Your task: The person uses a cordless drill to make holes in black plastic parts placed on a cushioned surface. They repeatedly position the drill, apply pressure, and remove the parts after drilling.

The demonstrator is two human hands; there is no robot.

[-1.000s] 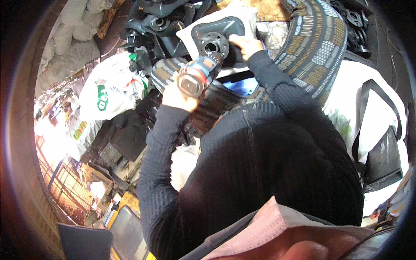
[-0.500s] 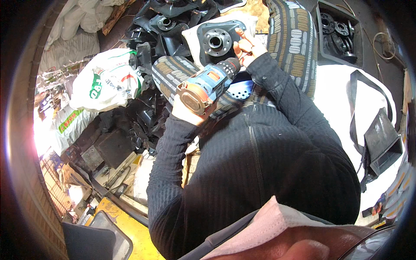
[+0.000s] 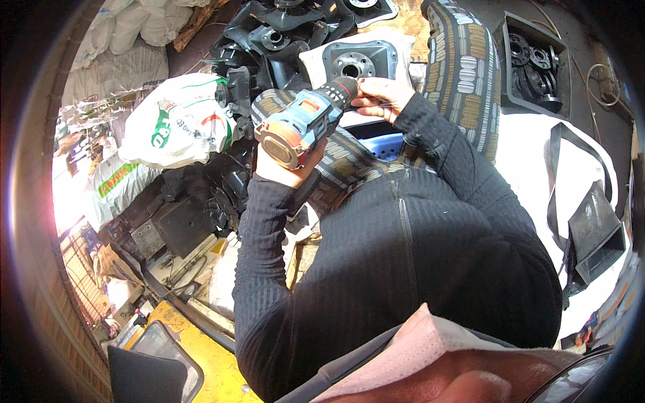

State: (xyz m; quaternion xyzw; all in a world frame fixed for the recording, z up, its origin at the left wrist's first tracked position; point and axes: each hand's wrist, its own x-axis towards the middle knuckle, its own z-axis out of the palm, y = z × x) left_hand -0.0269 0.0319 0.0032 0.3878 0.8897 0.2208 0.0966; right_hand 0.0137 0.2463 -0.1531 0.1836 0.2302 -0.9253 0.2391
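So my left grip [image 3: 287, 174] is wrapped firmly around the handle of a cordless drill [image 3: 299, 127], blue and grey plastic with some red-orange, chuck pointing up and away from me. That forearm comes up from below the drill, elbow bent, in a dark ribbed sleeve [image 3: 261, 235]. My right grip [image 3: 395, 97] comes in from the drill's right, wrist bent inward, fingertips gathered at the nose of the chuck. Looks like a pinch, but I honestly can't tell what's between the fingers, if anything.

Just past the drill's chuck is a flanged part [image 3: 353, 66]: dark smooth metal, rounded-corner plate, round hub with a ring of holes and a bigger bore in the middle. It's on a pale, cloth-looking pad [image 3: 404, 43]. Up and left of the drill there's a heap of dark curved metal parts [image 3: 275, 40], and well off to its right a grey crate [image 3: 562, 64] of round flanges. My trousers [image 3: 463, 67] have a blocky tan, white and grey pattern.

Writing-wise, the crinkly white plastic bag [image 3: 181, 127] left of the drill has bold green and red print, partly creased over.
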